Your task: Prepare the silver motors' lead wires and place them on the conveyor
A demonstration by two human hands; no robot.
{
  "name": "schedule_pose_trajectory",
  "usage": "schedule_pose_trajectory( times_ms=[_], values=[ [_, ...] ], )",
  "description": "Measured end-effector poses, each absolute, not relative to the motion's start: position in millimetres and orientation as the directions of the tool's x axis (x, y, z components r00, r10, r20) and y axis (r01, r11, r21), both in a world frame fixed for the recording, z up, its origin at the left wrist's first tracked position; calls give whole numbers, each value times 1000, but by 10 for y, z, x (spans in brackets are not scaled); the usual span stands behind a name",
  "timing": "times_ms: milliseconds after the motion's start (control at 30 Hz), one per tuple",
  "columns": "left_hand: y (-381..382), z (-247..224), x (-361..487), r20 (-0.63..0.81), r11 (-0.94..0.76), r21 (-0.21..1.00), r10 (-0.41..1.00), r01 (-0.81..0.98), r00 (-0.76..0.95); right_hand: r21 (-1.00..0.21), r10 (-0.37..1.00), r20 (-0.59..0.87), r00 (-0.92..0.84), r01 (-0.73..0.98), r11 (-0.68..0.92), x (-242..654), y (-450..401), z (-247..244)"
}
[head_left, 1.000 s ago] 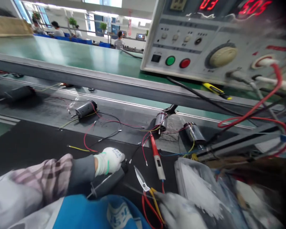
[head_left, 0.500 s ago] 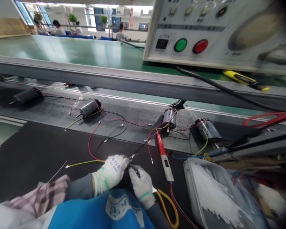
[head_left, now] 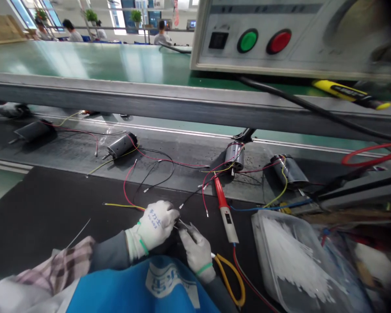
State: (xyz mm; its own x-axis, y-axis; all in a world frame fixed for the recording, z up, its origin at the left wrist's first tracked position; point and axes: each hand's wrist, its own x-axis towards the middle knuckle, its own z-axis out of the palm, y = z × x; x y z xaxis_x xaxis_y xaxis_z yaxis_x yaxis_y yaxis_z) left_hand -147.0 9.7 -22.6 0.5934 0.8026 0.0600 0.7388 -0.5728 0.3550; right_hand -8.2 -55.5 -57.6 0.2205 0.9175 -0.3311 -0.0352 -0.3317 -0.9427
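A red tester [head_left: 224, 213] lies beyond the right hand [head_left: 197, 254].

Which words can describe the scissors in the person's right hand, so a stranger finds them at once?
Below the tester with green and red buttons lies a black mat. Above it, the gloved right hand grips the scissors, steel blades pointing toward the left hand. They are the only scissors in view, set apart by the yellow handle curving below the hand.
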Motion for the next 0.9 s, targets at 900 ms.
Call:
schedule_pose_trajectory(
  times_ms=[900],
  values=[
    [-152, -556, -1619, -69, -315, 572, 901, 757, 427, -809, 974, -152, 168, 545, -220, 138, -430, -376]
  ],
)
